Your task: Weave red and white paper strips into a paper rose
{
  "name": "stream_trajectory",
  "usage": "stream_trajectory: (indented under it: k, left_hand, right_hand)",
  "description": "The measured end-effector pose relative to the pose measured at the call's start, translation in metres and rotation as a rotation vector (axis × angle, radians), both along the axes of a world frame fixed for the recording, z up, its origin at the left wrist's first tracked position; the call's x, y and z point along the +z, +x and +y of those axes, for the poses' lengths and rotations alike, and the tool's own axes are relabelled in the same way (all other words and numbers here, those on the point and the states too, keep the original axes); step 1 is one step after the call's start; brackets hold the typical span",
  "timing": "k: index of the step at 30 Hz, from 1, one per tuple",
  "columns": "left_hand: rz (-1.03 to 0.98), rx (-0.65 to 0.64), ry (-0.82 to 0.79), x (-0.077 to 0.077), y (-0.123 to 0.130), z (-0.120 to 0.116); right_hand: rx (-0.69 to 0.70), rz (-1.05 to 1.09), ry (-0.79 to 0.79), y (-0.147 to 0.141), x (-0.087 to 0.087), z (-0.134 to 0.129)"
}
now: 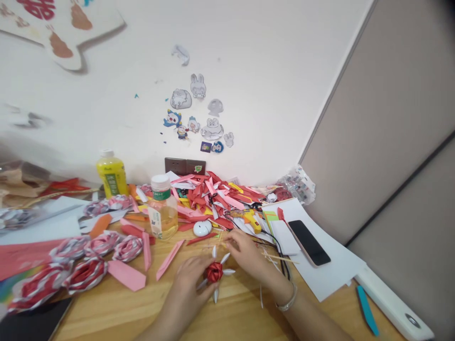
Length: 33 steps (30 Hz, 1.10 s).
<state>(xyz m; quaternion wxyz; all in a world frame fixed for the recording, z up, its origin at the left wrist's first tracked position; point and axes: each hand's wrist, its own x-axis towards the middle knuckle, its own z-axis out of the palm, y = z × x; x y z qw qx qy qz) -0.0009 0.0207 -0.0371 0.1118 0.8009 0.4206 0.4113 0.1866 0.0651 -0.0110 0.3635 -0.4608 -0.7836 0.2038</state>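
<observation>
In my left hand (194,279) is a folded paper flower (214,272), with a dark red centre and white pointed petals spreading outward. The left fingers and thumb close on it from the left side. Just above and to the right, my right hand (245,251) is bent with its fingertips pinched together, apart from the red centre. Whatever is between those fingertips is too small to make out. A white oval case (202,228) lies behind the flower, and a pink folded strip (170,259) is left of it.
A heap of folded paper strips (213,196) spreads along the wall. Two bottles, one with yellow drink (111,176) and one part-full (163,210), stand left. A yellow glue gun (251,221), a phone (308,242) and white paper (322,284) lie right. Rolled paper roses (87,274) sit left.
</observation>
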Motion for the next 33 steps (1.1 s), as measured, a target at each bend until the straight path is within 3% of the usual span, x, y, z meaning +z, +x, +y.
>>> stream_trajectory:
  k: [6,11,19,27,33]
  left_hand:
    - [0.07,0.0,0.161,0.002,-0.002,0.0]
    - [0.112,-0.008,0.197,0.004,-0.001,-0.003]
    - [0.167,0.041,0.21,0.001,-0.004,-0.002]
    - [0.271,0.029,0.386,0.0,-0.004,-0.002]
    - [0.22,0.074,0.28,0.001,-0.005,0.001]
  right_hand:
    - [0.088,0.25,-0.212,-0.006,0.008,-0.009]
    - [0.189,0.204,-0.333,-0.009,0.007,-0.01]
    - [0.073,0.371,-0.342,-0.019,-0.016,-0.003]
    - [0.0,0.458,-0.335,-0.025,-0.028,-0.002]
    - [-0.056,0.539,-0.299,-0.028,-0.032,0.001]
